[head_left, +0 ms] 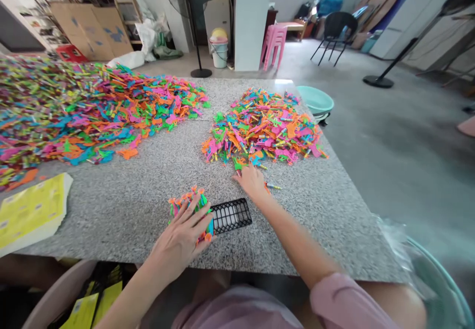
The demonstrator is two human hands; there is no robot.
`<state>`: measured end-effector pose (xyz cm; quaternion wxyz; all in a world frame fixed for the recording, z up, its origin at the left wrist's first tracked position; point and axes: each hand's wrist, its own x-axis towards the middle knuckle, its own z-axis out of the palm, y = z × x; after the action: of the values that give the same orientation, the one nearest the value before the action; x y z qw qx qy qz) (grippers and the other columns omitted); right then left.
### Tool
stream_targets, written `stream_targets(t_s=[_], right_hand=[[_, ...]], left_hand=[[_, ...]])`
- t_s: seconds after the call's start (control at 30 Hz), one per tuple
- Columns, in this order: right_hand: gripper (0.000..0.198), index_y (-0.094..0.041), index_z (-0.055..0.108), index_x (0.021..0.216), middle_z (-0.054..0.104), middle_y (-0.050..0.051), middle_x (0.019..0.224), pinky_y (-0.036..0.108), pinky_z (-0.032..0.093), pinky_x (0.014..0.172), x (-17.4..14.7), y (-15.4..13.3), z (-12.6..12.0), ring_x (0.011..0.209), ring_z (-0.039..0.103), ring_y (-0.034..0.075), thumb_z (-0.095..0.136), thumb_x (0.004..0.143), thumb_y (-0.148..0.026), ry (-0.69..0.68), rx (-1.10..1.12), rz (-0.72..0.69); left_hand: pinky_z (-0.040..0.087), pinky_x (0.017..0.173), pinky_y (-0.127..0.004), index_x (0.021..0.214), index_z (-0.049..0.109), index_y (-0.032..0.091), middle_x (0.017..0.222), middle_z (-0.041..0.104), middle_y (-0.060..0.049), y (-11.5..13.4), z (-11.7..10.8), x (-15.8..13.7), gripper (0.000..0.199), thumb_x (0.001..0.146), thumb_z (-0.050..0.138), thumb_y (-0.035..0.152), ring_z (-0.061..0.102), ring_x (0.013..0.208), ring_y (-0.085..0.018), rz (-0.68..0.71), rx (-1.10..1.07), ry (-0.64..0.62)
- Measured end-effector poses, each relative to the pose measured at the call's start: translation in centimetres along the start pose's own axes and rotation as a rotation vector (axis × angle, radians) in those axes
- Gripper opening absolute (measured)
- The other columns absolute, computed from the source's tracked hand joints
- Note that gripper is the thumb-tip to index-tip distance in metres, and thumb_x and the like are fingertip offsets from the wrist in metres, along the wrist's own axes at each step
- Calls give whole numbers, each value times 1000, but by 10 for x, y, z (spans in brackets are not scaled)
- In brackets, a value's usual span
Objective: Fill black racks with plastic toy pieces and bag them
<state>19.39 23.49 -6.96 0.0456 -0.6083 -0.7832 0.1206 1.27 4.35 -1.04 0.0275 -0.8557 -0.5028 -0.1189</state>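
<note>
A black plastic lattice rack [232, 216] lies on the table in front of me. Its left part carries several bright plastic toy pieces [193, 190] with orange round ends. My left hand [185, 225] rests over these pieces, fingers stretched and spread. At the near edge of a pile of small multicoloured plastic toys [265, 128], my right hand [252, 181] has its thumb and fingers closed around a green plastic toy [237, 164]. Its fingertips are partly hidden. Just right of that hand lies a loose toy with a striped tube [273, 186].
A much larger heap of similar toys [92, 116] covers the table's far left. Yellow printed sheets [35, 210] are stacked at the left edge. A turquoise basin [315, 99] stands beyond the table's right edge, and clear plastic bagging [393, 245] hangs at the near right.
</note>
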Motion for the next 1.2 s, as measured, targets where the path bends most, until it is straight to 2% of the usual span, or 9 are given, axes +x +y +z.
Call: stream_targets(t_s=[0.17,0.33,0.47,0.57,0.63,0.73,0.93,1.07,1.2], right_hand=[[21,-12,68,92,72,12,92,27,47,73,6,7,-7,90,68,23,64,88,-32,-120,110,54],[13,-14,57,100,70,6,88,21,45,57,-34,34,2,58,65,12,47,93,-18,-228,562,31],[3,-17,54,89,65,0,73,21,43,53,-65,29,19,52,62,12,55,85,-18,-237,732,50],[10,-18,55,77,61,-1,66,24,43,57,-73,15,25,55,60,14,62,81,-24,-226,737,-20],[5,-18,56,77,61,-1,69,24,42,60,-74,3,27,60,59,14,61,77,-18,-181,734,-116],[19,-19,58,84,63,-2,75,22,42,63,-75,-17,32,65,58,13,57,70,-5,-172,769,-271],[26,-19,61,100,69,4,86,22,44,72,-78,-48,33,82,65,17,52,79,-6,-199,603,-409],[28,-16,58,114,71,8,86,26,44,68,-68,-57,17,80,66,21,54,86,-18,-294,380,-417],[24,-17,61,112,72,9,90,26,46,70,-64,-67,8,83,68,21,51,90,-22,-327,288,-456]], left_hand=[[36,114,-54,125,59,16,137,58,-9,2,-7,-1,35,91,57,24,26,146,-32,3,5,-21],[36,115,-54,127,58,14,138,57,-10,-1,-12,-4,37,91,57,23,23,146,-32,26,-12,-61],[34,115,-55,128,57,14,140,55,-10,-2,-12,-5,37,91,57,22,20,147,-32,32,-20,-76],[36,114,-56,129,56,14,141,54,-10,-2,-12,-6,38,92,56,21,18,148,-33,36,-6,-86],[36,113,-56,129,56,14,142,54,-10,-2,-13,-5,38,92,55,22,18,148,-33,38,1,-95],[35,115,-55,129,56,13,141,54,-10,-2,-14,-4,38,92,55,21,18,148,-33,39,1,-97],[33,116,-53,136,52,15,145,51,-9,-2,-12,-6,44,93,56,24,19,148,-33,37,11,-96],[29,118,-52,128,59,15,140,56,-8,2,-12,-4,39,93,58,33,34,141,-32,13,8,-37],[20,122,-46,125,60,20,128,65,-2,4,-14,1,33,95,55,32,51,125,-23,49,30,55]])
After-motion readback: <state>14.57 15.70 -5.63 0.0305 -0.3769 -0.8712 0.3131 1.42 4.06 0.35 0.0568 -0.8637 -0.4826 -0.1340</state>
